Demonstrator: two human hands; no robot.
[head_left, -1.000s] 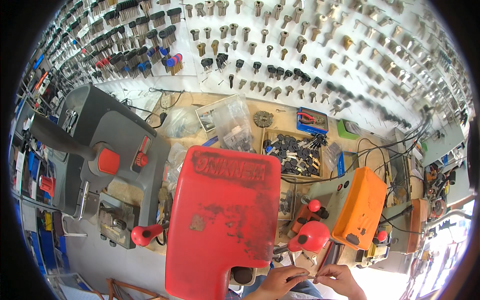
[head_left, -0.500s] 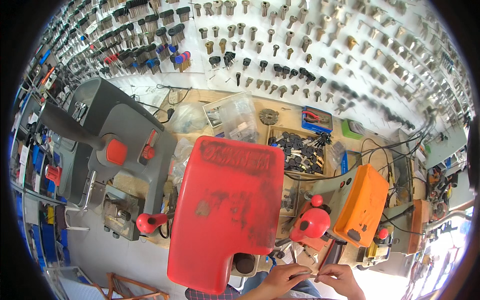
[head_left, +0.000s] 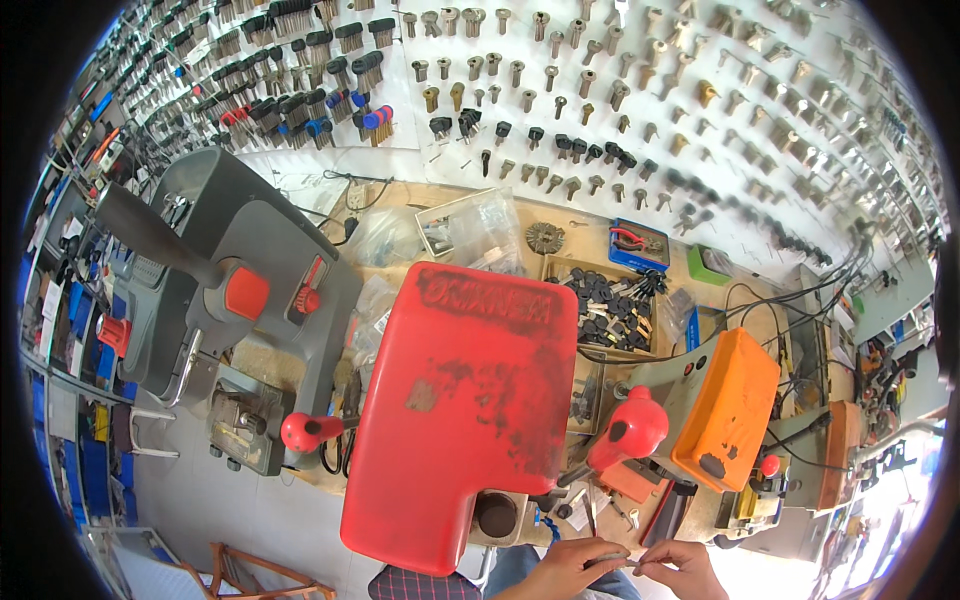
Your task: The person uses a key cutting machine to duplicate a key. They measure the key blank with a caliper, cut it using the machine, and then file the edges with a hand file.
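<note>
Low in the picture, my left hand (head_left: pixel 568 570) and my right hand (head_left: pixel 684 572) are held close together, fingertips almost meeting. Both are closed in a pinch. A small, thin, greyish piece (head_left: pixel 628 562) shows between the fingertips; its kind is too small to make out. Just beyond my hands, a few small tools and a key (head_left: pixel 634 517) lie on the bench. Left of my left hand stands a machine with a large, scuffed red cover (head_left: pixel 470 400). Beyond my right hand is a machine with an orange cover (head_left: pixel 735 410) and a red knobbed lever (head_left: pixel 638 420).
A grey machine (head_left: pixel 240 280) with a black handle stands at the left. Farther back, a tray of black-headed keys (head_left: pixel 612 305) sits near a blue box (head_left: pixel 637 245) holding red pliers. Rows of key blanks (head_left: pixel 560 75) hang on the white wall. Cables (head_left: pixel 790 285) run at the right.
The whole view has shifted slightly. The red lever knob by the orange machine sits higher, and the small red ball beside it no longer shows. My hands stay together, still pinching.
</note>
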